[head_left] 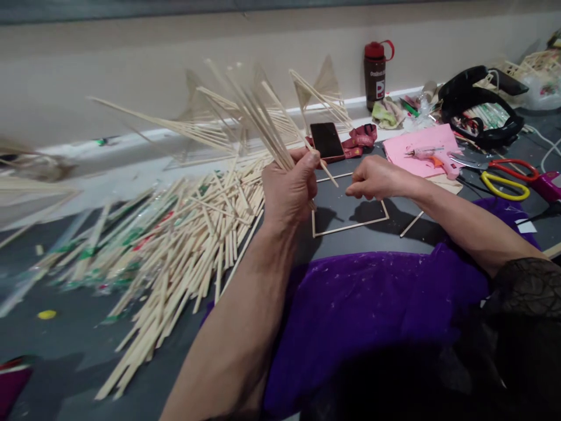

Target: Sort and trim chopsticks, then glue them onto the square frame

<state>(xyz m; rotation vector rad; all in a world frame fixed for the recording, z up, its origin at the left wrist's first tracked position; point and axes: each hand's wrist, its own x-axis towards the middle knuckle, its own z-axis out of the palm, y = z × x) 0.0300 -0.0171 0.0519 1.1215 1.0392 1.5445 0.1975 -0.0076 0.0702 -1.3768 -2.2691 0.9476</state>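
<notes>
My left hand [291,184] is wrapped round a bundle of thin wooden sticks [267,126] that look like chopsticks. Their upper ends fan out and blur, and one stick slants out at the thumb toward the right. My right hand [372,178] is closed just right of that stick's lower tip, apart from it; anything inside the fingers is hidden. Beneath both hands, a rectangular stick frame [350,227] lies on the grey table, partly covered by them. Left of my left hand spreads a large pile of loose wooden sticks [188,257].
Stick structures [210,131] stand along the wall behind a phone [326,140]. A bottle [376,76] is at the back. To the right lie a pink glue gun [438,159], scissors [506,184] and a black headset-like object [477,108]. Purple cloth [359,316] covers the near edge.
</notes>
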